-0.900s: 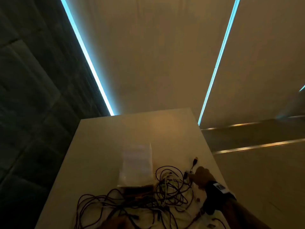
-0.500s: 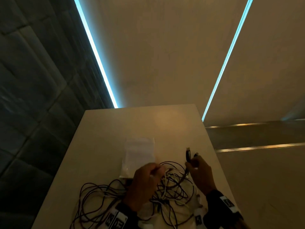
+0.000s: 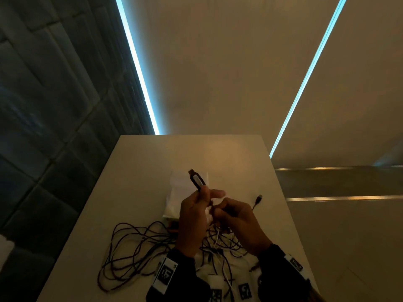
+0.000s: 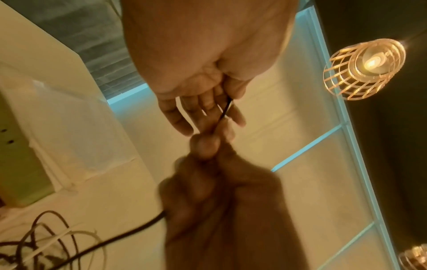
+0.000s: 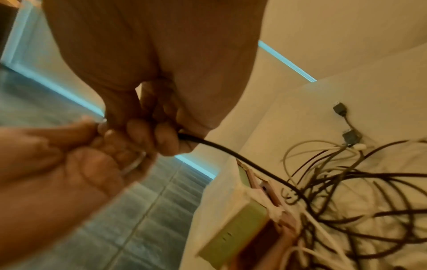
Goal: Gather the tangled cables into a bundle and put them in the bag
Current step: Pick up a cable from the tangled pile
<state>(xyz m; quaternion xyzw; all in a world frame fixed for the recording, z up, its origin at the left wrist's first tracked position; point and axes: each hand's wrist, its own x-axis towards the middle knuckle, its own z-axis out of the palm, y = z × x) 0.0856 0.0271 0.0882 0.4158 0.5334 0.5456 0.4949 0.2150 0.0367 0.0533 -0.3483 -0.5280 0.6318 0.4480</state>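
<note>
A tangle of dark and white cables [image 3: 139,247] lies on the near part of the white table [image 3: 135,171]. A clear plastic bag [image 3: 185,188] lies flat just beyond the tangle. Both hands are raised over the bag's near end. My left hand [image 3: 205,192] pinches one dark cable just below its plug [image 3: 196,179], which sticks up and away. Touching it, my right hand [image 3: 218,211] has its fingers [image 5: 148,135] curled round the same cable [image 5: 231,151], which trails down into the tangle. In the left wrist view the cable [image 4: 225,109] crosses my left fingers.
A loose USB plug [image 3: 258,198] lies on the table right of my hands. A pale green box [image 5: 233,232] sits at the bag's near end. A dark tiled wall runs along the left; the table's right edge drops to the floor. A cage lamp [image 4: 362,67] hangs overhead.
My left hand has come up from the tangle to meet the right. Both have lifted one dark cable over the bag, its plug now in the left hand.
</note>
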